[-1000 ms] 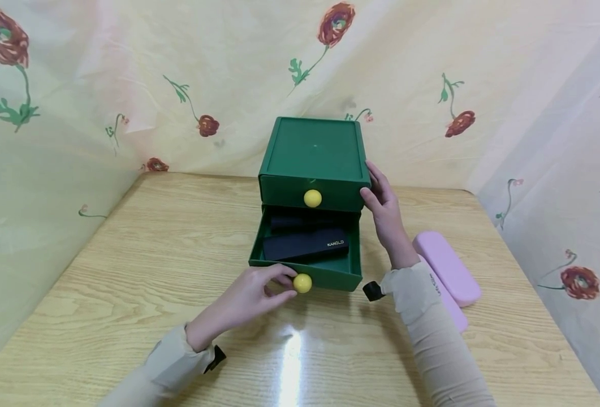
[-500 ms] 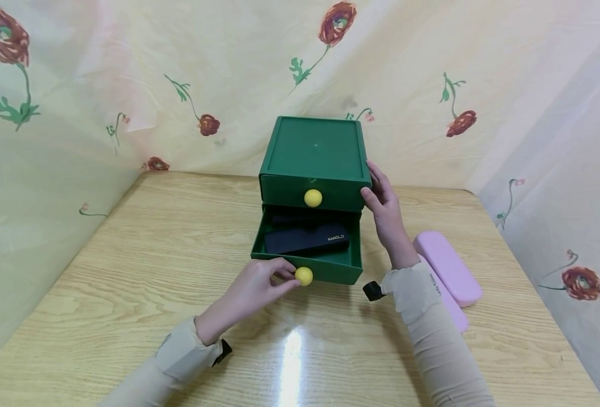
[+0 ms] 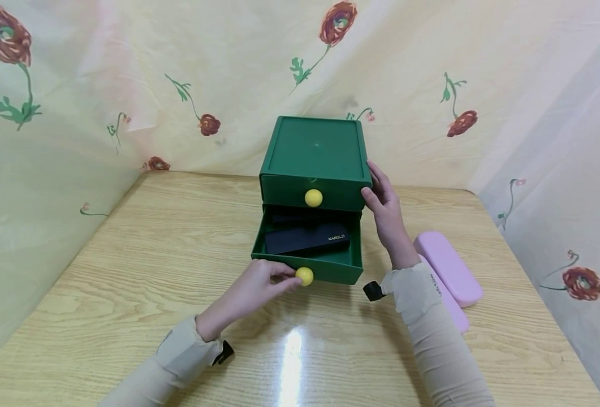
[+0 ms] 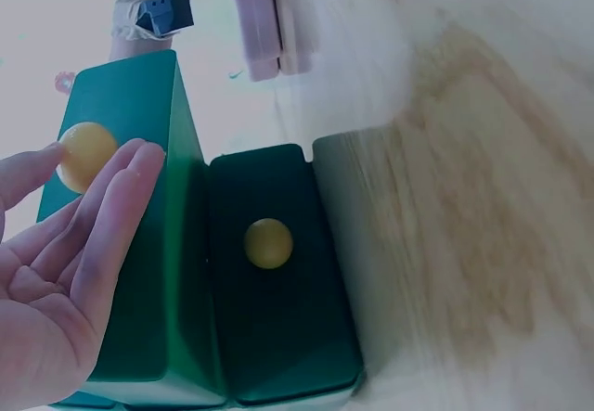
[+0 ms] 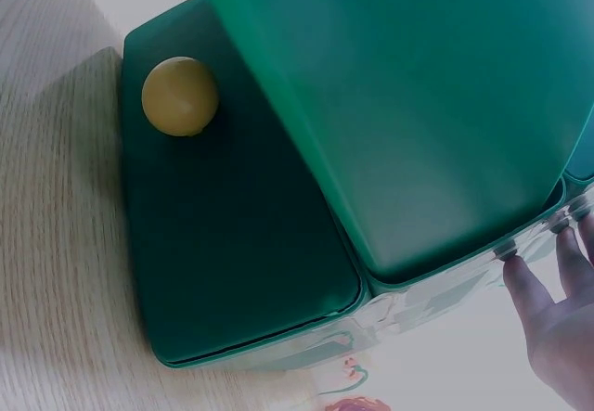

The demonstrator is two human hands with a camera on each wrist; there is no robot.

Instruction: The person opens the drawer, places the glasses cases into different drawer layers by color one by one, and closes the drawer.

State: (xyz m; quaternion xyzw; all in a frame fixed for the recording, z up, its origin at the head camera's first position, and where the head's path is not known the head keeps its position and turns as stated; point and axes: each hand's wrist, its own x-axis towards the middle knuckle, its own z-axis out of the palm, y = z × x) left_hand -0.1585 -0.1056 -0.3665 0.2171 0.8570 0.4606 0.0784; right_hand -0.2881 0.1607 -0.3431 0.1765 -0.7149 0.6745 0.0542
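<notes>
A green drawer cabinet (image 3: 316, 150) stands at the back of the table. Its middle drawer (image 3: 337, 272) is pulled out, showing a dark oblong case (image 3: 305, 240) lettered KANOLD and a second dark case (image 3: 289, 218) behind it, partly in shadow. My left hand (image 3: 251, 291) pinches that drawer's yellow knob (image 3: 305, 276) between thumb and fingers. Against the cabinet's right side rests my right hand (image 3: 387, 223), thumb at the front corner and fingers extended along the side. The left wrist view shows the lowest drawer (image 4: 278, 327) pushed in, with its own yellow knob (image 4: 269, 243).
Two pink oblong cases (image 3: 447, 268) lie side by side on the wooden table (image 3: 177, 226), partly behind the right sleeve. A flower-patterned cloth (image 3: 259, 68) hangs behind the table and along both sides.
My left hand has moved slightly away from me with the knob, and the middle drawer has slid a little inward, mostly in the first half second. The right hand has stayed put.
</notes>
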